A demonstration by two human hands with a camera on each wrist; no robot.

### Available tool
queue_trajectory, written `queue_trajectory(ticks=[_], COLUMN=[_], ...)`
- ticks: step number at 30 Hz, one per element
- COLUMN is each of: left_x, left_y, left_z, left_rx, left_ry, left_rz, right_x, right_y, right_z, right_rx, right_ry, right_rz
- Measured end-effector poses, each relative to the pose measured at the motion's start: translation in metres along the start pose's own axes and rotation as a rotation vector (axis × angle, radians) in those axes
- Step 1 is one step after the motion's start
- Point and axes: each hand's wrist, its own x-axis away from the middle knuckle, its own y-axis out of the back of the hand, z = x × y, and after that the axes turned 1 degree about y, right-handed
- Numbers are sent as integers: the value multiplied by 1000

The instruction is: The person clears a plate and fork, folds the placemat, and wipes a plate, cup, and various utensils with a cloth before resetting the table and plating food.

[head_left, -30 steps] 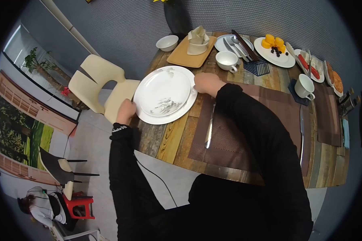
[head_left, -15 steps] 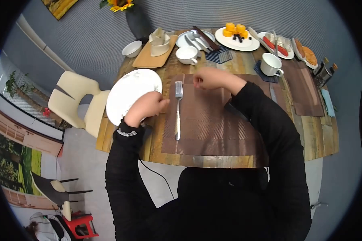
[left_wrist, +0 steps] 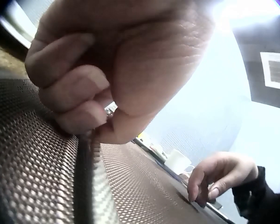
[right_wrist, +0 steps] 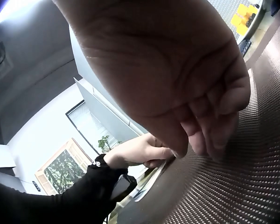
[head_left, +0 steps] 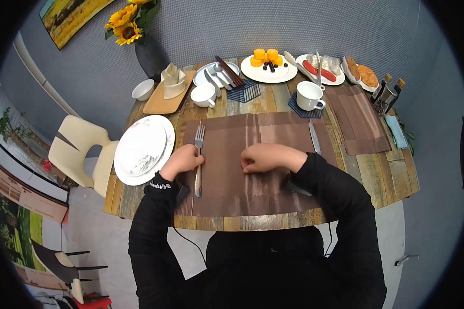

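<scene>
In the head view, my left hand (head_left: 182, 160) is at the fork (head_left: 198, 177) on the brown placemat (head_left: 227, 193), thumb and fingertips around its handle. The left wrist view shows these fingers (left_wrist: 84, 102) curled, thumb tip close to the index finger. Above the middle of the placemat, my right hand (head_left: 273, 157) hangs with loosely bent fingers and nothing in it; the right wrist view shows its fingers (right_wrist: 210, 126) low over the mat. A patterned white plate (head_left: 141, 146) lies on a larger plate (head_left: 166, 159), left of the fork. A knife (head_left: 314, 136) lies at the placemat's right side.
Along the back stand a white bowl (head_left: 143, 89), a wooden tray (head_left: 161, 106) with a folded napkin, cups (head_left: 203, 95) (head_left: 309, 96), a fruit plate (head_left: 269, 77), a sausage plate (head_left: 332, 78) and bread. Grinders (head_left: 384, 98) stand right; a chair (head_left: 87, 149) is left.
Both hands have left the stacked plates' rims. My left hand has moved to the fork, my right hand over the placemat. The head view has shifted rightward.
</scene>
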Motion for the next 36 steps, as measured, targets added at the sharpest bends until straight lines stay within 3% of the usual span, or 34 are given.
queue_trajectory(ticks=[2, 4, 6, 9, 10, 13, 16, 18, 20, 23, 29, 30, 32, 36], left_x=[0, -4, -11, -27, -36, -65, -95, -114, -126, -132, -123, -120, -112, -99], left_y=[0, 3, 5, 12, 13, 21, 28, 35, 41, 43, 23, 18, 8, -7], left_z=[-11, -27, -42, -68, -72, -77, -78, -79, -80, -89, -69, -64, -54, -39], left_rx=[344, 496, 579, 683, 738, 789, 833, 1030, 1038, 1274, 1150, 1123, 1037, 1046], left_ry=[-9, -23, -48, -57, -78, -154, -206, -193, -210, -174, -120, -122, -150, -159], left_rz=[75, 67, -18, -62, -106, -228, -357, -412, -379, -237, -123, -85, 53, 137], right_x=[1, -3, -5, -12, -15, -26, -43, -53, -60, -73, -123, -132, -150, -171], right_y=[0, 3, 8, 27, 30, 35, 38, 42, 54, 69, 81, 84, 91, 95], right_z=[4, 8, 17, 25, 23, 10, -8, -18, -25, -35, -75, -81, -87, -84], right_rx=[21, 16, -97, -238, -237, -163, -134, -162, -118, -132, -40, -44, 10, 192], right_ry=[67, 103, 30, -6, -1, 154, 66, 56, 22, -32, -90, -81, -262, -267], right_rz=[-55, -81, -264, -308, -318, -574, -702, -789, -859, -868, -1002, -1001, -884, -833])
